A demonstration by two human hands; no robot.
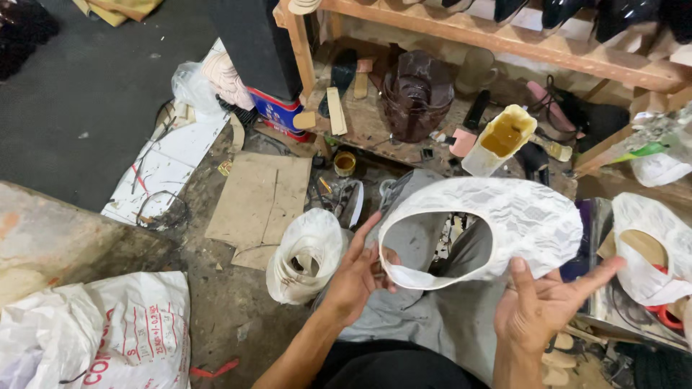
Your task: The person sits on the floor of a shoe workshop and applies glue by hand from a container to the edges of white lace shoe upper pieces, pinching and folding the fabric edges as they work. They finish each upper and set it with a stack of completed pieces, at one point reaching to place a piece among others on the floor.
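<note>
Between my two hands I hold up a white, lace-patterned shoe upper [504, 223], a curved band with an oval opening in its middle. My left hand [358, 270] pinches its left end, thumb and fingers closed on the edge. My right hand [544, 306] supports the right underside, thumb pressed on the fabric and fingers spread beneath. The piece hangs over my lap, above my grey trousers [425, 317].
A white plastic bag [306, 256] stands open left of my knee. A glue container [501, 137], a small tin [345, 163] and a dark bucket [418, 94] lie under a wooden bench [504, 43]. Cardboard [259, 198] covers the floor. Another white bag [652, 248] sits at right, and a printed sack [101, 331] at lower left.
</note>
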